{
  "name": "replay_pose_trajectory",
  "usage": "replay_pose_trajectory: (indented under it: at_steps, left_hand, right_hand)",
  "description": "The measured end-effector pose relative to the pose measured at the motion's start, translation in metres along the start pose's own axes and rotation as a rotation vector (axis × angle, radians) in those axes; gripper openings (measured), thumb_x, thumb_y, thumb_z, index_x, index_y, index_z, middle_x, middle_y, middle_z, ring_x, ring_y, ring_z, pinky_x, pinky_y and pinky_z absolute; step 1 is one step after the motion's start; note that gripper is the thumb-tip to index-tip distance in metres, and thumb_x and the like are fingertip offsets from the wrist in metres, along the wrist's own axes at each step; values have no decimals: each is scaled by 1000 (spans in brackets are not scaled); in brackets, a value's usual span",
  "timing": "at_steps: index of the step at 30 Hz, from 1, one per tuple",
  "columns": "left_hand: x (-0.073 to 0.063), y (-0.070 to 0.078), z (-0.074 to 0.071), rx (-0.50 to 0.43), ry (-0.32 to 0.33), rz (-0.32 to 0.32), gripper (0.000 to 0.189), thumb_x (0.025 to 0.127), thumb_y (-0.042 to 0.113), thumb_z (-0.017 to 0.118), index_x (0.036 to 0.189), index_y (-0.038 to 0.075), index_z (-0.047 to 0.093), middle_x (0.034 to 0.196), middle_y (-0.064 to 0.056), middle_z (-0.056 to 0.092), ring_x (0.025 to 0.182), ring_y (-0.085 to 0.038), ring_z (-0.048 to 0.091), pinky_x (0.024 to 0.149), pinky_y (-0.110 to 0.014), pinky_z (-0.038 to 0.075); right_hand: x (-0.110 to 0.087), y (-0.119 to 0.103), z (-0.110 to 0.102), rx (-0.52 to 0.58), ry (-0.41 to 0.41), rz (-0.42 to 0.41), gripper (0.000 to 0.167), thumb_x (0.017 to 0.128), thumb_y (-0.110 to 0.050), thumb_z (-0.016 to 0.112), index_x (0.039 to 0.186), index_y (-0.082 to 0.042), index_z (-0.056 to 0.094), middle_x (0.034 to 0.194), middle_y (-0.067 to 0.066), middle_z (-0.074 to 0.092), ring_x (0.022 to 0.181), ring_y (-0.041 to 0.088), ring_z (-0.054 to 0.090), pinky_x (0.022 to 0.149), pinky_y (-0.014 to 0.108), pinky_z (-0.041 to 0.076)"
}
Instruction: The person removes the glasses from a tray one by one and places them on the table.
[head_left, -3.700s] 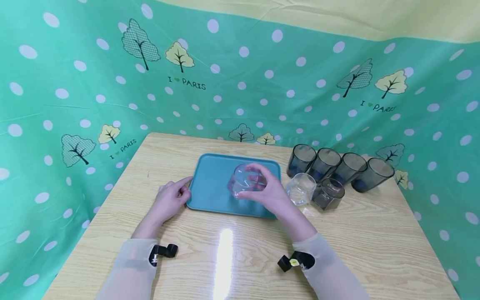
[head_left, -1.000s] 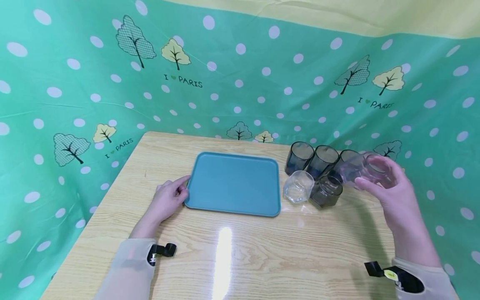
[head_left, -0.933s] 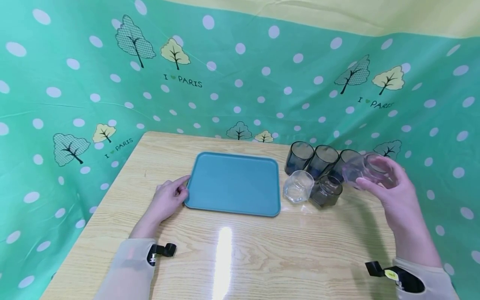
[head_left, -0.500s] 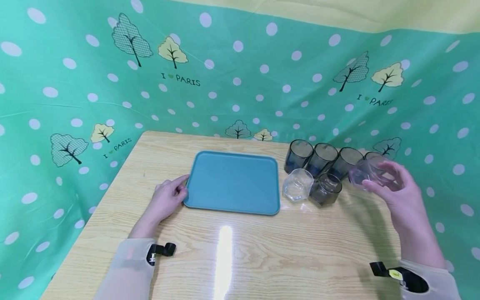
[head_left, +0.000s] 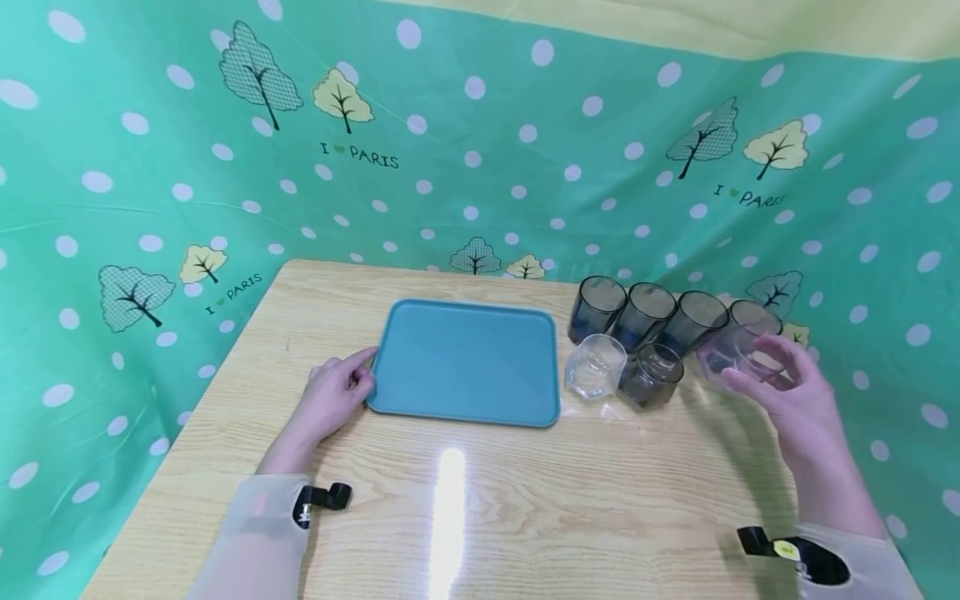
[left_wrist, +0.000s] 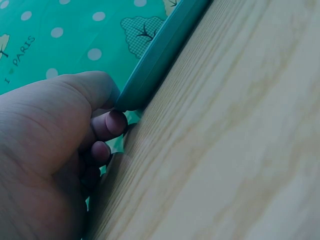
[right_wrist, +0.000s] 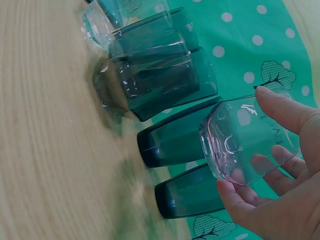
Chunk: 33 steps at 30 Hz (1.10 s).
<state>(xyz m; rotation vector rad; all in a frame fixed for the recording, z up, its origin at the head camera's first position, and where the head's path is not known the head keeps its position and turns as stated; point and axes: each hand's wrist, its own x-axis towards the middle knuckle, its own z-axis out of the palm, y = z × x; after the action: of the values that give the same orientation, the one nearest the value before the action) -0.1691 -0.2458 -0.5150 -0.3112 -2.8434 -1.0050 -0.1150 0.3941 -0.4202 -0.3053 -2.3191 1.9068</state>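
In the head view my right hand [head_left: 810,404] grips a clear, pink-tinted drinking glass [head_left: 718,358], thumb on one side and fingers on the other. The right wrist view shows this glass [right_wrist: 240,140] raised off the table, in front of the tall dark glasses. My left hand [head_left: 330,400] is at the left edge of a blue rectangular tray [head_left: 465,362] that lies flat with nothing on it. Seen from the left wrist, the thumb [left_wrist: 95,87] presses the tray's rim [left_wrist: 155,60], with the other fingers curled below it.
Several tall dark glasses [head_left: 596,308] stand in a row at the back right. Before them are a clear faceted glass [head_left: 596,367] and a short dark glass [head_left: 651,377]. A green patterned cloth [head_left: 480,150] hangs behind the wooden table [head_left: 570,517].
Several seconds ago the right hand held the pink-tinted glass over the tray; it has carried it right, beside the dark glasses, and lately lowered it slightly. The left hand stays at the tray.
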Motion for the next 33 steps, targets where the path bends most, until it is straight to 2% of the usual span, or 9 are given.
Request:
replay_pose_trajectory:
  at_steps: [4,9,21,33]
  left_hand:
    - [0,1,0,-4,-3,-3,47,105,7,61,152,1,64,89,1,66,88,-26,55,98,-56,34]
    - [0,0,0,-5,-7,-10,48,105,7,60,152,1,64,89,2,65,88,-26,55,98,-57,33]
    - [0,0,0,-5,-4,-4,47,105,7,60,152,1,64,88,1,65,86,-26,54,99,-57,34]
    - [-1,0,0,-9,-3,-4,47,105,7,60,152,1,64,90,1,66,86,-25,54,99,-56,34]
  right_hand:
    - [0,7,0,-38,4,37,82,93,-12,91,163,-25,50,144,-16,56,117,-1,61,85,8,50]
    - [2,16,1,-19,5,51,80,94,-12,90,161,-26,50,145,-15,57,117,-3,62,85,8,50]
    - [8,36,3,101,3,33,72,96,-2,85,157,-22,52,141,-13,57,114,-2,65,85,11,53]
    - [11,48,11,20,24,87,88,95,-11,89,168,-21,41,142,-13,54,112,-2,63,85,9,50]
